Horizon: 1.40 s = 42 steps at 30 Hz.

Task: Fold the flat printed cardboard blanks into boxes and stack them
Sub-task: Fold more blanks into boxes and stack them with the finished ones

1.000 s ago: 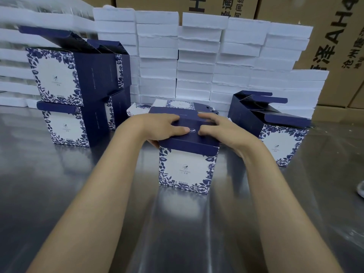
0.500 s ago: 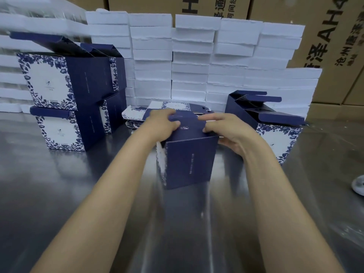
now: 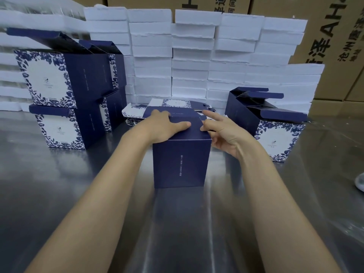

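A folded box (image 3: 180, 164) stands on the steel table (image 3: 59, 194), right in front of me, its plain dark-blue side facing me. My left hand (image 3: 161, 126) lies on the box's closed top, thumb stretched across it and fingers bent at the far edge. My right hand (image 3: 220, 133) holds the top right edge, thumb on top and lower fingers curled down the right side, index finger pointing away. Flat printed blanks (image 3: 169, 104) lie just behind the box. On the left, two rows of folded boxes (image 3: 59, 81) are stacked two high.
Another folded box (image 3: 275, 138) with its top flaps open stands to the right. Stacks of white foam trays (image 3: 193, 56) form a wall at the back, with brown cartons (image 3: 334, 46) behind. A white object (image 3: 360, 182) shows at the right edge.
The box has been turned a quarter: the floral white face that faced me is gone and the plain blue side faces me now. Both hands stayed on its top.
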Tool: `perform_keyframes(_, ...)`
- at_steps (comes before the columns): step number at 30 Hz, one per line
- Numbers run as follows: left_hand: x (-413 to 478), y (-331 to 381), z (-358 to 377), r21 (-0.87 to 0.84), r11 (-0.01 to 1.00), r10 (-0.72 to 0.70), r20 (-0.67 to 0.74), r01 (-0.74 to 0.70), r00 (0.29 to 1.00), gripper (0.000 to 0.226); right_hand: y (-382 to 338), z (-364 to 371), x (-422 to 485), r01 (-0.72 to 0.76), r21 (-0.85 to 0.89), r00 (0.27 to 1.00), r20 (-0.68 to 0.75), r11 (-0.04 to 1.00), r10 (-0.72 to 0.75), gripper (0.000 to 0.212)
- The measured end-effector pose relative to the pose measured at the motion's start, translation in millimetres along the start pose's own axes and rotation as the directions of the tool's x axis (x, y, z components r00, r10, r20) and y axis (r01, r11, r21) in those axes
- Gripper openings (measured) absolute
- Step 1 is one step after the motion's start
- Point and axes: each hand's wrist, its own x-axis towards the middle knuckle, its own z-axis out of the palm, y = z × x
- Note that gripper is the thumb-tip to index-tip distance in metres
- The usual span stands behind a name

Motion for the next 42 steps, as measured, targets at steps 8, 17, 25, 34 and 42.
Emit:
perform_keyframes(8, -5.7, -4.2, -7.2, -0.065, 0.995, 0.087, 0.093, -0.081, 0.992, 0.082, 1.6, 15.8, 7.6, 0.092, 0.004, 0.981, -0.172, 0.996, -0.089, 0.029)
perform_keyframes(17, -21.5, -14.9, -31.2, -0.013, 0.975, -0.208, 0.307, 0.223, 0.929, 0.096, 0.8, 19.3, 8.0, 0.107, -0.096, 0.955, -0.266, 0.990, -0.129, 0.016)
perform_keyframes(25, -20.1, -18.8, -33.4, -0.108, 0.988, -0.109, 0.026, 0.112, 0.994, 0.036, -32.0, 1.1, -23.0, -0.045, -0.416, 0.993, -0.116, 0.908, -0.004, 0.022)
perform_keyframes(34, -5.6, 2.9, 0.7, 0.084, 0.996, 0.045, -0.074, -0.039, 0.996, 0.048, -36.6, -4.5, -30.1, -0.128, -0.514, 0.981, 0.062, 0.848, 0.186, 0.015)
perform_keyframes(42, 1.7, -5.1, 0.0, 0.021, 0.996, 0.093, -0.057, -0.092, 0.994, 0.043, -9.5, 12.0, -2.2, -0.042, -0.206, 0.999, -0.024, 0.978, 0.038, 0.037)
